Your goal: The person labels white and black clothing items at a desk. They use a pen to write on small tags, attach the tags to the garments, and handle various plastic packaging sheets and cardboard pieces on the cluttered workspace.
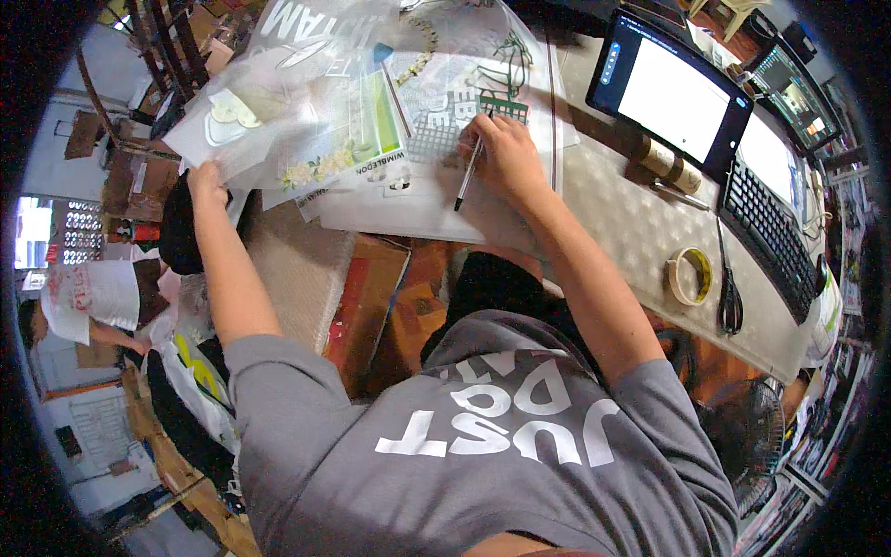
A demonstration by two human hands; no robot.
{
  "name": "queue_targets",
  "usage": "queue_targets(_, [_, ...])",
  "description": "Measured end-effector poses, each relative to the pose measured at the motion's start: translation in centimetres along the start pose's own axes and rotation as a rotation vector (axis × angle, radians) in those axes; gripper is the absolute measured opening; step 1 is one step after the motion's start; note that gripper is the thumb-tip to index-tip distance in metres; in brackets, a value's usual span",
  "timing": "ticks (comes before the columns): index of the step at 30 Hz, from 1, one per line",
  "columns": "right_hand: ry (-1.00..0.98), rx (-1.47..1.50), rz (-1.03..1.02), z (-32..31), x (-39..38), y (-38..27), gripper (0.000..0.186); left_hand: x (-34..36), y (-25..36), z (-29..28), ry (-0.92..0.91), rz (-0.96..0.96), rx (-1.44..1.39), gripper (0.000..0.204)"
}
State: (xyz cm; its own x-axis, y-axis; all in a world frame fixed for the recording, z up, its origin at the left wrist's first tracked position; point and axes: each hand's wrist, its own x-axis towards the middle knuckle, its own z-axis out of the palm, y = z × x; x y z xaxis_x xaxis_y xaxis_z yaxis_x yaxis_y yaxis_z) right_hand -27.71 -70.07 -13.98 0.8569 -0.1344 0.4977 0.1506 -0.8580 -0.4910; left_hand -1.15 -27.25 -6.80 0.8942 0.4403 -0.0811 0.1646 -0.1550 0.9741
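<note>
Blk/wht pen (470,174), blk kybd (768,232)

At two o'clock a tablet (675,100) stands just beside a cardboard tube (666,163), with a screen (795,97) beyond it, toward three lie a keyboard (766,230), a tape roll (677,280) and, between them, a cable (731,311), with a fan (756,429) at four and boxes (139,186) near half past nine.

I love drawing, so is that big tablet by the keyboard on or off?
On: the tablet is lit up bright white inside its dark border.
</note>
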Motion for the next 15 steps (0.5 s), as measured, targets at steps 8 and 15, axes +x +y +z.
queue_targets(8, [-0.040,0.016,0.007,-0.5,0.2,-1.0,0.023,0.0,11.6,0.0,-0.060,0.593,0.342,0.038])
queue_targets(15, [0.011,-0.115,0.029,-0.3,0.0,-1.5,0.045,-13.7,19.1,7.1,-0.127,1.412,0.780,0.052])
